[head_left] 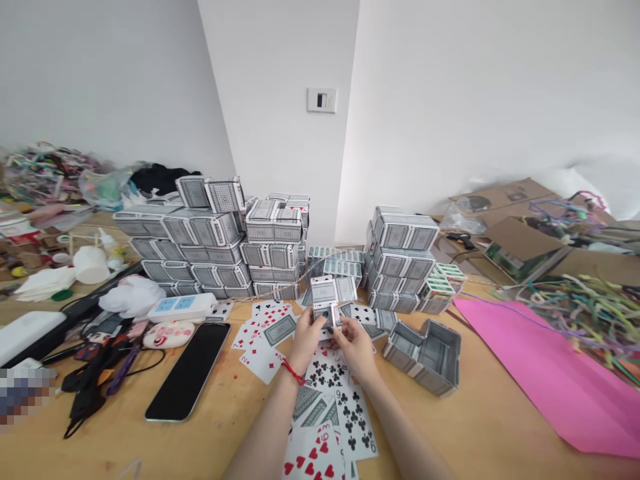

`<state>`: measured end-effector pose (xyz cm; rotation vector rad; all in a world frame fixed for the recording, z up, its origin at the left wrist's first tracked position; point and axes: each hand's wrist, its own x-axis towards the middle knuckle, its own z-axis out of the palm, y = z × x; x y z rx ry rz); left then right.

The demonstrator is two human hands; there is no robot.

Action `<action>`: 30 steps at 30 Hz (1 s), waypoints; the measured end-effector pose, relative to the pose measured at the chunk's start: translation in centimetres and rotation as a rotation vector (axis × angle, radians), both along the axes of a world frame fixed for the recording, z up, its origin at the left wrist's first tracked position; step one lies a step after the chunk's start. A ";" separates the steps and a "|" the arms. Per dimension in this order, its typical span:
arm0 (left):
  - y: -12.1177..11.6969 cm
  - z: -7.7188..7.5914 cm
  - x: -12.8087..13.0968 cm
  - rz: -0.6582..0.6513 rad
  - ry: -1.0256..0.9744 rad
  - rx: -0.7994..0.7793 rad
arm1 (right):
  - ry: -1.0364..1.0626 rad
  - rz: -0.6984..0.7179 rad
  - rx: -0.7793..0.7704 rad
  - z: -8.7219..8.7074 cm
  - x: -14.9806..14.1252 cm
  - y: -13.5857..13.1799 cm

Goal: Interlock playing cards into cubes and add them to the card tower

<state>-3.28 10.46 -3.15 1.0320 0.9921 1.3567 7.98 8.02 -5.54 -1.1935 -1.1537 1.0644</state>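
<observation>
My left hand (306, 339) and my right hand (354, 341) meet over the middle of the wooden table (500, 420), both pinching a small folded block made of playing cards (326, 308). A red string is tied round my left wrist. Loose playing cards (330, 400) lie face up and face down under and in front of my hands. An open box built from cards (425, 353) sits just right of my right hand.
Stacks of card blocks (215, 240) stand at the back left, with another stack (403, 257) at the back right. A black phone (190, 377) and a power strip (183, 307) lie left. A pink paper sheet (545, 380), cardboard boxes (525, 233) and pipe cleaners (580, 307) fill the right.
</observation>
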 end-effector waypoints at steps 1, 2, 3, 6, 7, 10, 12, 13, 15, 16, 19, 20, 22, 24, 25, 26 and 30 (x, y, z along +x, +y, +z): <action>0.0 0.0 0.0 0.010 0.004 0.003 | -0.038 -0.028 0.020 0.0 0.0 0.0; 0.1 0.0 0.0 0.018 0.010 0.006 | -0.064 -0.045 0.037 0.1 -0.1 -0.1; 0.1 0.0 0.0 0.021 0.017 0.007 | -0.068 -0.055 0.045 0.2 -0.1 -0.2; 0.0 0.1 -0.1 0.004 0.006 0.010 | 0.025 -0.024 -0.009 0.7 -0.2 -0.4; -0.1 0.2 -0.1 -0.006 -0.016 0.012 | 0.054 -0.012 -0.033 0.9 -0.1 -0.4; -0.3 0.5 -0.2 -0.037 -0.122 -0.004 | 0.060 -0.021 -0.056 1.1 0.3 -0.2; -0.3 0.7 -0.3 -0.060 -0.199 -0.042 | 0.035 -0.064 -0.021 1.0 0.6 0.0; -0.3 0.8 -0.4 -0.069 -0.231 -0.061 | 0.032 -0.087 -0.004 1.0 0.8 0.2; -0.3 0.9 -0.5 -0.068 -0.274 -0.096 | 0.069 -0.126 -0.002 1.0 1.2 0.3; -0.2 0.9 -0.5 -0.064 -0.284 -0.109 | 0.102 -0.131 -0.014 1.0 1.3 0.4; -0.2 0.9 -0.4 -0.074 -0.292 -0.121 | 0.168 -0.078 -0.024 1.1 1.6 0.3; -0.2 0.8 -0.3 -0.083 -0.297 -0.118 | 0.170 -0.051 -0.012 1.1 1.6 0.3; -0.1 0.7 -0.4 -0.101 -0.319 -0.107 | 0.167 -0.021 0.003 0.9 1.6 0.4; 0.0 0.6 -0.7 -0.095 -0.350 -0.112 | 0.177 -0.038 -0.005 0.6 1.7 0.5; 0.1 0.6 -0.9 -0.081 -0.360 -0.122 | 0.191 -0.051 -0.012 0.4 1.8 0.6; 0.1 0.7 -1.2 -0.061 -0.360 -0.137 | 0.211 -0.064 -0.018 0.3 1.9 0.6; 0.4 0.7 -2.3 -0.027 -0.187 -0.154 | 0.300 -0.112 -0.027 0.0 2.4 0.9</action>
